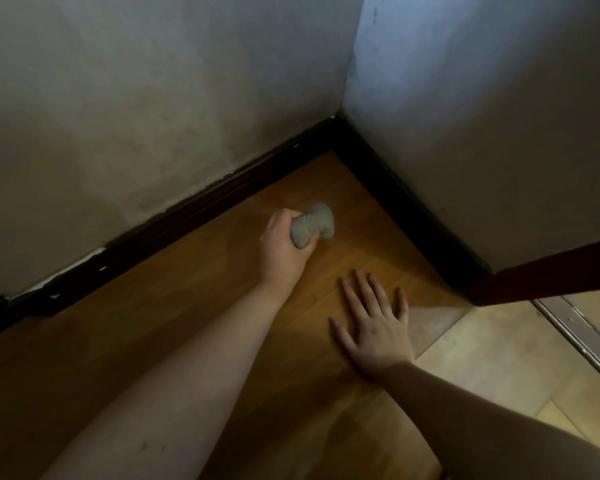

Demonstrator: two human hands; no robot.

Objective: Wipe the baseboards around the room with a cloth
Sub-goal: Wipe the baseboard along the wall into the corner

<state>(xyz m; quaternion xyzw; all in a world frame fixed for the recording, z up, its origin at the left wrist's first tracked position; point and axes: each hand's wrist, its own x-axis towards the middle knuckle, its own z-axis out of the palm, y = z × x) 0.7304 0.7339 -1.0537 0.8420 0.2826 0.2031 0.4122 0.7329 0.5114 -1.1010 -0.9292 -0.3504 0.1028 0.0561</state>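
Down on the floor (153,341) nearest us, our right hand (374,327) was pressed flat on the boards, fingers spread and holding nothing, so it looked like it was just propping us up. A bit further out, our left hand (281,247) had the cloth (312,225) bunched in a fist, fingers wrapped around one end and the rest poking out past the knuckles. The cloth sat over the floor, near the corner but not touching either baseboard as far as we could tell; whether it rested on the wood or hung just above was hard to say.

It looked like a soft, nubby grey rag, light and squishy, nothing fragile about it. We figured a wad like that handles best gripped around the middle with a fat pad left sticking out front, since that pad is what squashes into the trim. It shouldn't slip much if it's dry.

Beyond the cloth ran the left baseboard (174,220), dark with pale chips along its top edge, meeting the right baseboard (413,199) in the corner. Behind them the walls (153,98) were scuffed and dim. Our guess was the corner stretch still needed doing, and the chipped edge might snag the fibres.
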